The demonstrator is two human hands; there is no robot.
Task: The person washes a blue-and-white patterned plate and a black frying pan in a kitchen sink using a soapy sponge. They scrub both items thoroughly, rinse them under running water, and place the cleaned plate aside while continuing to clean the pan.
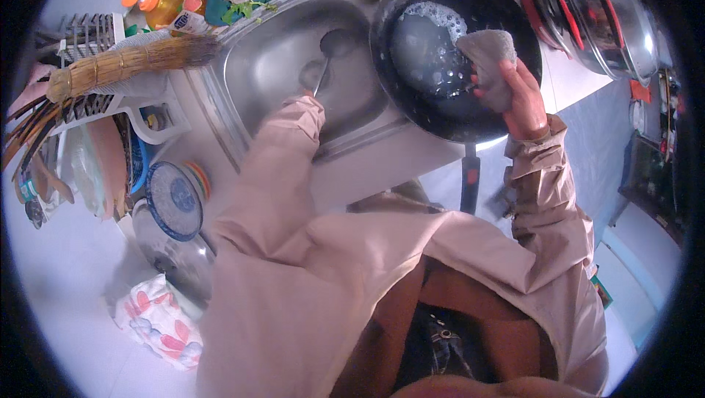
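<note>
My right hand point(523, 95) grips a grey cloth point(493, 67) over the right side of a large black wok point(405, 100). Soapy water point(424, 40) with white foam lies in the wok, whose dark handle point(469, 183) points towards me. Over the stainless steel sink point(264, 84), my left hand point(309, 95) is mostly covered by its sleeve and holds the thin handle of a ladle point(334, 43). The dark round head of the ladle is above the basin, near the drain point(315, 74).
A straw brush point(132, 62) lies over a dish rack at the left. Orange-capped bottles point(165, 4) stand behind the sink. A patterned bowl point(175, 200) and a metal lid point(171, 255) are at lower left. A steel pot with red-trimmed handles point(633, 18) stands at upper right.
</note>
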